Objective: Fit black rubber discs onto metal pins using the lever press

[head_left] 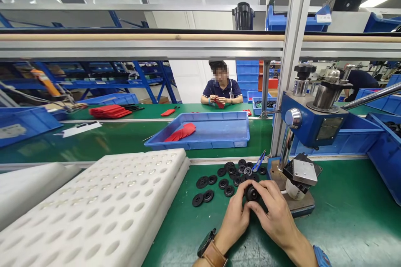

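Between my two hands is a round black plastic wheel-like part point(252, 193), its ringed face with a centre hub turned upward. My left hand point(236, 210), with a watch on its wrist, grips the part's left side between thumb and fingers. From the right, my right hand point(275, 208) closes on the same part with thumb and fingertips. Just beyond them, several similar black discs point(223, 183) lie loose on the green table point(181, 229), some overlapping. A pair of blue-handled nippers point(259, 162) rests among the farther discs.
A blue hand press point(310, 121) stands close on the right. White foam trays point(103, 200) with rows of round holes fill the left. Across the belt, a blue bin point(200, 144) holds red pieces point(181, 132). A person point(222, 89) sits opposite, handling something red.
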{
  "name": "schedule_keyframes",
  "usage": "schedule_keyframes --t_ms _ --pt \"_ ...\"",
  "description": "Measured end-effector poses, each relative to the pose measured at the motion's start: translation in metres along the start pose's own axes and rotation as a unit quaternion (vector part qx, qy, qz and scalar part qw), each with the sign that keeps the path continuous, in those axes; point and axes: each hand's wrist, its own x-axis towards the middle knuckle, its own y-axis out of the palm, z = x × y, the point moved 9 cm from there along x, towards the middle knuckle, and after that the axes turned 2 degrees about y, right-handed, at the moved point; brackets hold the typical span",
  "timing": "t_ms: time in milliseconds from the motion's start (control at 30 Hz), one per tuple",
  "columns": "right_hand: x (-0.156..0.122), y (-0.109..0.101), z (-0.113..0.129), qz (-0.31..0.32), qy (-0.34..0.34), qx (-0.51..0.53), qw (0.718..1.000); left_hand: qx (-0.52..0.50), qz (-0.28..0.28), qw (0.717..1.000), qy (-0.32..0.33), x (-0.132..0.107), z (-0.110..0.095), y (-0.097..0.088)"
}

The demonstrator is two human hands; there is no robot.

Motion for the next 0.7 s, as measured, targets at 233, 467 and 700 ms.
schedule_keyframes --t_ms 233,467,700 --pt "-0.001 -0.003 0.000 -0.015 0.005 -0.015 1.000 -0.013 0.001 1.000 -0.014 0.000 -0.002 -0.001" --pt "-0.001 -0.006 0.004 -0.025 -0.018 -0.005 1.000 -0.019 -0.004 1.000 -0.019 0.003 -0.009 -0.005" --pt "0.002 -0.009 0.000 -0.011 -0.003 0.009 1.000 -0.009 -0.019 1.000 -0.011 0.007 -0.013 -0.008"
